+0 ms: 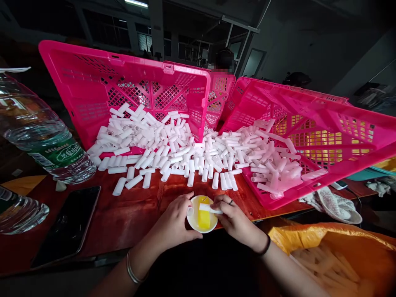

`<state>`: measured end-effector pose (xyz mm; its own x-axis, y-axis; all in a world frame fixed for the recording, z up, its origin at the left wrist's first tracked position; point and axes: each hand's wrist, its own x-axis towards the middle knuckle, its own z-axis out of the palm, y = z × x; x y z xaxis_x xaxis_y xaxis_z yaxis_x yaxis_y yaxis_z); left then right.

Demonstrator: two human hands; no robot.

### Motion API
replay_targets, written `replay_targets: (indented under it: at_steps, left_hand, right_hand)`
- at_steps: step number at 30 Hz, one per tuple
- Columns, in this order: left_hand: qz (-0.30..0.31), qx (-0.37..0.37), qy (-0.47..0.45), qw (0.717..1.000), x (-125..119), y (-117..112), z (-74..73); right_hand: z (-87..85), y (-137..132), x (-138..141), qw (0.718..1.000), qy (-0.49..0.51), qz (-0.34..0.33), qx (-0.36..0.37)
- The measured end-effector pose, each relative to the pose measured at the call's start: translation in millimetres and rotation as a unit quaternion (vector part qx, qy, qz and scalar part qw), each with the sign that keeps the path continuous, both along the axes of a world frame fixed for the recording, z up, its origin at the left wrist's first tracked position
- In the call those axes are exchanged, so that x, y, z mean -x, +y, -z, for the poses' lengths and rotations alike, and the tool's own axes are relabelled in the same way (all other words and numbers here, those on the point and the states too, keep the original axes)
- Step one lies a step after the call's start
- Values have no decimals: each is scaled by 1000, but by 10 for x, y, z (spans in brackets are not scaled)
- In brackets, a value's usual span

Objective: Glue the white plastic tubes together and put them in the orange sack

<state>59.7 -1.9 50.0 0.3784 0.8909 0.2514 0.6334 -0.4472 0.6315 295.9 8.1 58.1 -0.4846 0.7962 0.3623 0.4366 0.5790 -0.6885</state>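
A small white bowl with a yellow block in it sits at the table's front edge. My right hand pinches a white tube that lies across the block. At the bowl's left side is my left hand, its fingers curled, with the thumb under the near rim. Against its fingers shows the round end of another white tube; the rest of that tube is hidden. Beyond both hands spreads a heap of loose white tubes.
Two pink crates lie tipped with tubes spilling out. At left are water bottles and a black phone. An orange sack with pale pieces stands at lower right, below a whitish cloth.
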Motion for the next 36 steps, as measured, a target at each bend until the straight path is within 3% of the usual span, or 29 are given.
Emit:
replay_targets:
  at_steps: [4, 6, 10, 12, 17, 19, 21, 23, 28, 30, 34, 36]
  left_hand:
    - [11, 6, 0, 1000, 10, 9, -38]
    - [6, 8, -2, 1000, 9, 11, -45]
    - [6, 7, -3, 1000, 3, 12, -34]
    - [13, 4, 1, 1000, 4, 12, -27]
    - [44, -13, 11, 999, 24, 11, -32]
    - [52, -19, 6, 998, 28, 9, -37]
    - [47, -25, -2, 999, 27, 7, -44]
    - [42, -30, -8, 999, 22, 5, -51]
    - [44, -39, -13, 998, 17, 3, -59]
    - [45, -41, -13, 998, 19, 4, -52]
    - [53, -45, -3, 998, 20, 4, -38]
    - [56, -44, 3, 997, 17, 1, -36]
  right_hand:
    - [-45, -6, 20, 991, 42, 52, 117]
    - [-78, -37, 15, 995, 2, 50, 91]
    - [-85, -139, -11, 998, -43, -10, -42]
    - [-47, -183, -7, 998, -25, -19, -49]
    - [25, -252, 50, 985, 98, 76, 117]
    - [22, -284, 54, 991, 70, 81, 85]
    - [22, -326, 44, 998, 28, 53, 5]
    - [37, -369, 40, 999, 21, 27, -25]
    - [88, -438, 92, 980, 142, 82, 112]
    - [83, -447, 107, 986, 106, 97, 85]
    - [66, -456, 112, 996, 13, 77, -53]
    - [72, -462, 123, 995, 25, 84, -46]
